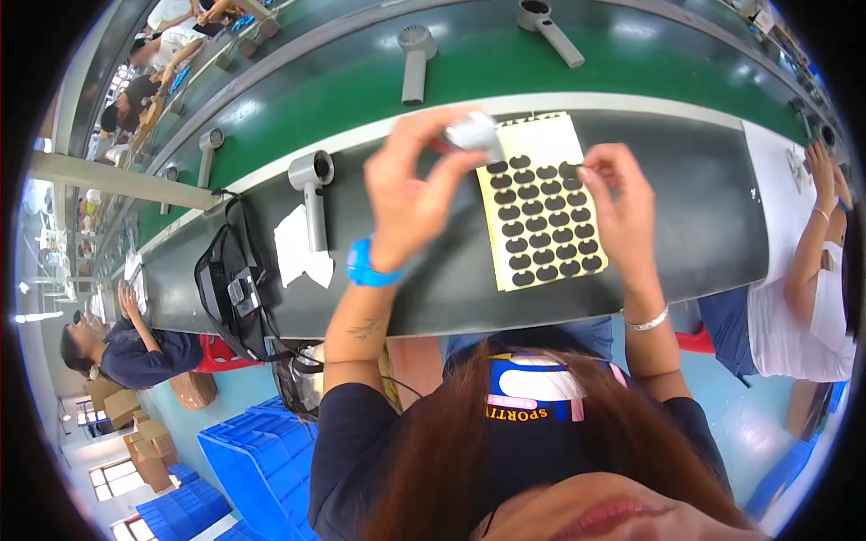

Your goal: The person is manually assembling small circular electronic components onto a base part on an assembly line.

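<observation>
My left hand (408, 194), with a blue watch on its wrist, is closed around a silver-grey handheld fan (473, 132), blurred and partly hidden by my fingers. It is held over the top left of a pale yellow sheet (532, 131) bearing rows of black oval stickers (538, 241). At the sheet's upper right edge, my right hand (624, 203) pinches thumb and finger together at a black sticker (568, 169). Whether that sticker has lifted off the backing I cannot tell. The upper part of the sheet shows bare backing.
A grey handheld fan (314, 203) lies beside a white cloth (298, 248) and a black bag (230, 279) on the left. More fans, including one (415, 63), rest on the green conveyor belt (487, 63) beyond the table. Co-workers sit on both sides.
</observation>
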{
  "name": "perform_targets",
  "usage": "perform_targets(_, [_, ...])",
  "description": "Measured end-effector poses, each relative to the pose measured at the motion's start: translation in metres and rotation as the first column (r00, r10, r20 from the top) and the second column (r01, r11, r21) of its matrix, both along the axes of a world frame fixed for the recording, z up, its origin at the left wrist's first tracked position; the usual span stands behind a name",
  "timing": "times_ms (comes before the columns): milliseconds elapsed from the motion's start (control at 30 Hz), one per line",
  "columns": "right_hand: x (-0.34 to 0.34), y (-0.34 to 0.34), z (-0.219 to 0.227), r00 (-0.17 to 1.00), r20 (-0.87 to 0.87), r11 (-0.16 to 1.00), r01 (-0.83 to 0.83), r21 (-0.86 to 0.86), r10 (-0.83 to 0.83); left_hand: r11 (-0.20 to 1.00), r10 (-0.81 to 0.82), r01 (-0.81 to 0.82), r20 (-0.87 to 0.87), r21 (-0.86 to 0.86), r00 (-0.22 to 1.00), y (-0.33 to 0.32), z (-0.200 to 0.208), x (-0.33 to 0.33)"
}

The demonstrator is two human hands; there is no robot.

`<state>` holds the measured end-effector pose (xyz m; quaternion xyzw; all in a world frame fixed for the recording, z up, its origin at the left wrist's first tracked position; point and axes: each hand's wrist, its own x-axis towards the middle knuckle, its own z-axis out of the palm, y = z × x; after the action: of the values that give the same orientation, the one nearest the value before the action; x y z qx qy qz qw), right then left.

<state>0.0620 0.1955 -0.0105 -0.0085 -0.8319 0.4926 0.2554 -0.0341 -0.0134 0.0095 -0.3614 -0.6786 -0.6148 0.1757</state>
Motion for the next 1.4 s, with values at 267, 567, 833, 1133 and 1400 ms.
perform_targets(267, [0.045,-0.023,0.038,0.978,-0.110,0.863,-0.210,-0.460,0.180,0.972,-0.203,0.223,0.212,-0.074,0.956,0.020,-0.017,0.056])
perform_targets(567, [0.047,-0.026,0.035,0.979,0.034,0.889,-0.169,-0.426,0.203,0.919,-0.389,0.380,0.429,0.110,0.815,0.022,-0.021,0.068])
perform_targets(833, [0.047,-0.023,0.037,0.974,0.051,0.895,-0.182,-0.408,0.222,0.872,-0.488,0.422,0.507,0.248,0.711,0.022,-0.023,0.067])
perform_targets(1133, [0.046,-0.024,0.040,0.975,0.084,0.918,-0.163,-0.361,0.207,0.856,-0.517,0.439,0.506,0.275,0.691,0.022,-0.025,0.064])
perform_targets(1400, [0.046,-0.023,0.039,0.975,0.092,0.921,-0.159,-0.355,0.204,0.861,-0.508,0.433,0.502,0.266,0.701,0.023,-0.025,0.065])
